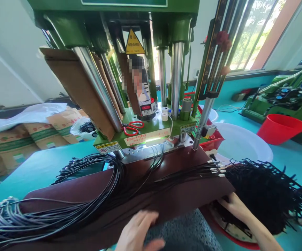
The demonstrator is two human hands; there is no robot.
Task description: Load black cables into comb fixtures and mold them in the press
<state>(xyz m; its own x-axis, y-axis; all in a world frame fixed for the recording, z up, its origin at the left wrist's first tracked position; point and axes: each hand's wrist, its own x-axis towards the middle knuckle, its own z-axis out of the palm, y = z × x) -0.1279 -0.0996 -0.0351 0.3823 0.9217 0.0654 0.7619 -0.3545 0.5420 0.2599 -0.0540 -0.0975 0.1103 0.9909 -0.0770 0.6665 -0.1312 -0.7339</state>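
My left hand (137, 232) is over the near edge of the dark red-brown work board (166, 205), thumb apart from the fingers and nothing in it. Beyond the board's right end, my right hand (233, 205) reaches down beside a heap of black plastic pieces (263, 191) above a red-rimmed container (226, 232). Its fingertips are hidden, so what they touch does not show. A bundle of black cables (185, 172) with pale ends lies across the board. Long grey-black cables (88, 212) curve over its left part.
A green press (151, 134) with steel columns stands behind the board, with red-handled scissors (132, 128) on its ledge. Cables run into its lit lower slot. At right are a large white tub (245, 139) and a red bucket (281, 129). Brown sacks (36, 136) stand at left.
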